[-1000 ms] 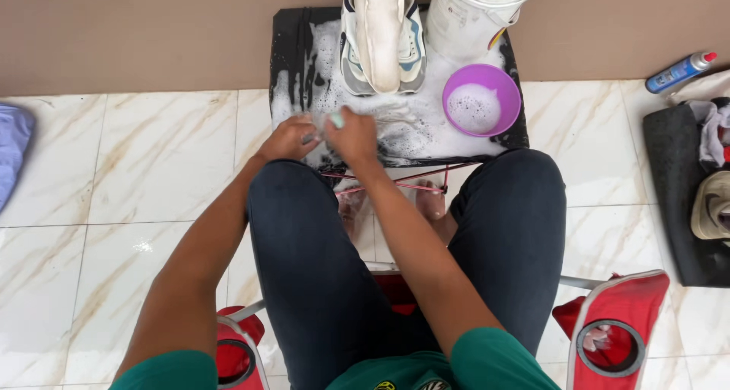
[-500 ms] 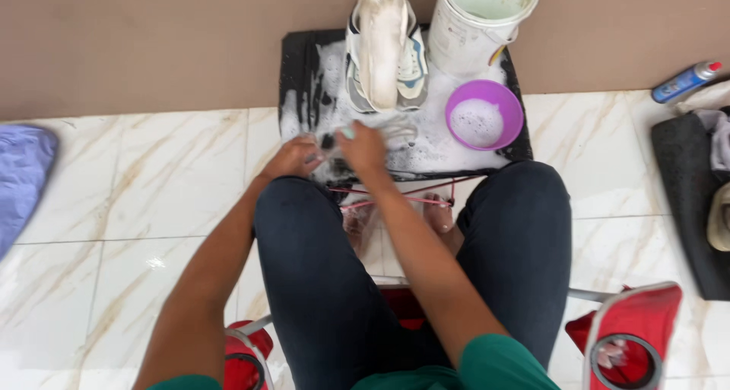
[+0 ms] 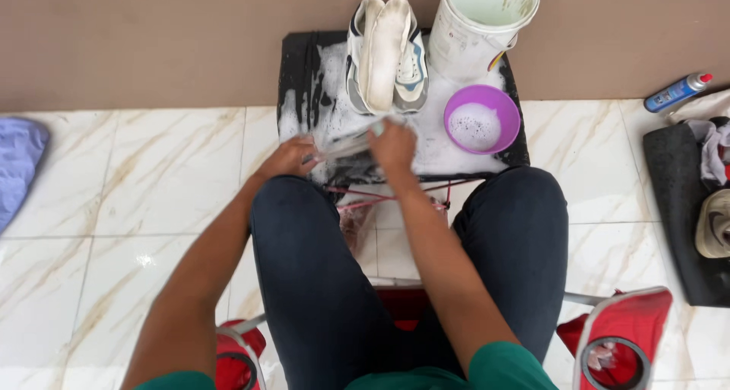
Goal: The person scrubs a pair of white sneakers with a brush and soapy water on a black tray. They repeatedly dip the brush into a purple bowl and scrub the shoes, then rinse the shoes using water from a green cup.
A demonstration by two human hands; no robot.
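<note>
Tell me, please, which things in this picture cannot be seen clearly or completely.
- Item between the left hand and right hand: head view, blurred and largely covered by both hands; its kind is unclear.
- Black mat: much of it hidden under soap foam.
- Purple bowl: only foam shows inside.
- Blue cloth: cut off by the left edge.
- Beige shoe: cut off by the right edge.
- Feet: hidden behind the knees.

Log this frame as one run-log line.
left hand: gripping soapy item | right hand: scrubbing it | mat: foamy | shoes, bucket, purple bowl: behind
</note>
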